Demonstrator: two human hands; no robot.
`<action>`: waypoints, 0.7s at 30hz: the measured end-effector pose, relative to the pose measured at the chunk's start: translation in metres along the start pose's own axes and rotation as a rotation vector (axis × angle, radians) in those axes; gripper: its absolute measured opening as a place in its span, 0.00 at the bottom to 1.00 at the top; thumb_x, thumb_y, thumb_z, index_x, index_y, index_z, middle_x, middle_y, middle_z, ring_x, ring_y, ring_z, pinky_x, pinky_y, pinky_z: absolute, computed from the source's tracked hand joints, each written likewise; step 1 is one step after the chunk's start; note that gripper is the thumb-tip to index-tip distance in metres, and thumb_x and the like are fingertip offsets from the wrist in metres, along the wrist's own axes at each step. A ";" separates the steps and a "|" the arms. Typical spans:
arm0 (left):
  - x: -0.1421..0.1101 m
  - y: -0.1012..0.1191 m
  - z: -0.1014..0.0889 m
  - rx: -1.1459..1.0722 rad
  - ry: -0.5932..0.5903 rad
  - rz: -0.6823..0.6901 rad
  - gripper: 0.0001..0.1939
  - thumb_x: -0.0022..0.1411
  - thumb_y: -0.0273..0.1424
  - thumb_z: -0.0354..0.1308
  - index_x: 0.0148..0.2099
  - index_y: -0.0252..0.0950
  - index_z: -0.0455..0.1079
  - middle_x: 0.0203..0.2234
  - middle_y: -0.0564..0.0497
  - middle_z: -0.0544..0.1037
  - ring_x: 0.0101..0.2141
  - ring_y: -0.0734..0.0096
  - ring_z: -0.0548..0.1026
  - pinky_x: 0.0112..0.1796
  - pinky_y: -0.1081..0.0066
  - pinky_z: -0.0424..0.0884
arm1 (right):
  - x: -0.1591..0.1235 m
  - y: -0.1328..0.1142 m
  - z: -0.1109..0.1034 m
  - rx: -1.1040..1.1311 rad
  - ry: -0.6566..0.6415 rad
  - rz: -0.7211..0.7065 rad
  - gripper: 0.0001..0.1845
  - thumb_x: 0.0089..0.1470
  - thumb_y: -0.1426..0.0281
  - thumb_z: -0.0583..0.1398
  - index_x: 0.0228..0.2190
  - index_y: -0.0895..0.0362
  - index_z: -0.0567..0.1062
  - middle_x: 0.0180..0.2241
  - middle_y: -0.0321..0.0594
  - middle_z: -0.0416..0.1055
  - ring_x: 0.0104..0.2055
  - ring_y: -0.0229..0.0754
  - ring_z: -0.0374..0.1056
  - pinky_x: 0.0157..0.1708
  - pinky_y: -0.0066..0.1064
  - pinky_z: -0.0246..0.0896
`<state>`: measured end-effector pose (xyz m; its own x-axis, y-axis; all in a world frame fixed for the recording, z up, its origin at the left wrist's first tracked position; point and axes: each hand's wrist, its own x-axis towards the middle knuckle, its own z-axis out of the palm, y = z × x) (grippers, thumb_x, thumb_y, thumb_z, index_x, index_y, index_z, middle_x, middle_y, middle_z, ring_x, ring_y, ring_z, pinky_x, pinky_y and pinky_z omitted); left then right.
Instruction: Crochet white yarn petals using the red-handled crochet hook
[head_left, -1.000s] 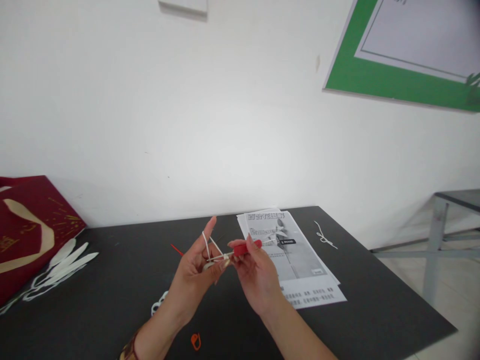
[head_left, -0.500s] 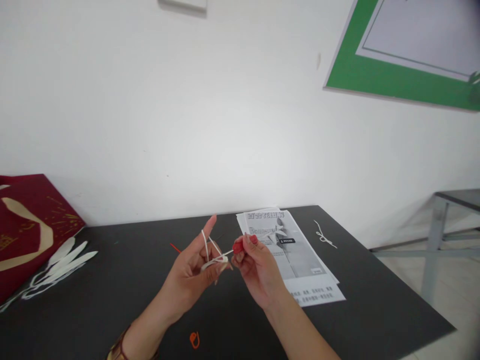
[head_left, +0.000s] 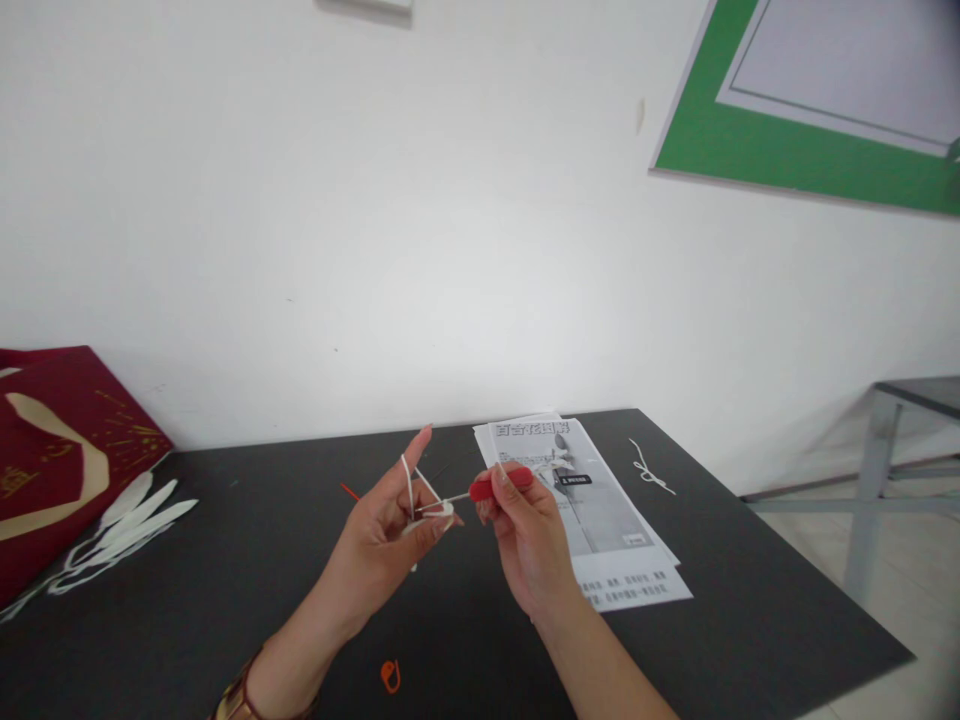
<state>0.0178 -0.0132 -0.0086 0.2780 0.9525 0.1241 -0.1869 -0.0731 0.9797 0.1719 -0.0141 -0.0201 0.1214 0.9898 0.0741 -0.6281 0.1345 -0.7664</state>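
Observation:
White yarn (head_left: 428, 485) loops round the raised index finger of my left hand (head_left: 386, 545). Between that hand's thumb and other fingers a small white piece of crochet (head_left: 444, 510) is pinched. My right hand (head_left: 529, 545) is closed round the red handle of a crochet hook (head_left: 486, 488). The hook's thin metal shaft points left, and its tip meets the white yarn at the crochet piece. Whether the tip sits inside a loop is too small to tell.
An orange stitch marker (head_left: 390, 676) lies near the front of the black table (head_left: 450, 640). Printed sheets (head_left: 611, 510) and a white yarn scrap (head_left: 643, 468) lie to the right. White crocheted petals (head_left: 142, 525) rest beside a dark red bag (head_left: 67, 440). A red stick (head_left: 349, 491) shows behind my left hand.
My right hand has drawn the hook slightly to the right, away from my left fingers, so more of its shaft shows. My left hand stays nearly in place.

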 end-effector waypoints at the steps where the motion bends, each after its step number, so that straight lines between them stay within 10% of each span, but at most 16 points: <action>1: 0.000 0.001 0.000 0.003 -0.004 -0.006 0.50 0.58 0.34 0.65 0.72 0.42 0.37 0.26 0.55 0.71 0.26 0.74 0.65 0.24 0.75 0.59 | 0.000 0.000 0.000 -0.022 -0.001 -0.023 0.11 0.49 0.63 0.69 0.25 0.57 0.79 0.24 0.35 0.73 0.25 0.33 0.60 0.28 0.28 0.55; 21: -0.005 0.003 -0.007 -0.087 -0.093 -0.062 0.46 0.57 0.31 0.66 0.71 0.46 0.45 0.27 0.55 0.72 0.31 0.70 0.72 0.27 0.73 0.61 | 0.003 -0.004 -0.002 0.103 0.022 0.071 0.14 0.42 0.63 0.73 0.21 0.58 0.77 0.22 0.34 0.73 0.22 0.32 0.60 0.25 0.26 0.54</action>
<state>0.0092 -0.0164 -0.0077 0.3768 0.9227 0.0819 -0.2465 0.0146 0.9690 0.1762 -0.0119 -0.0175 0.0897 0.9959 0.0072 -0.7115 0.0692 -0.6993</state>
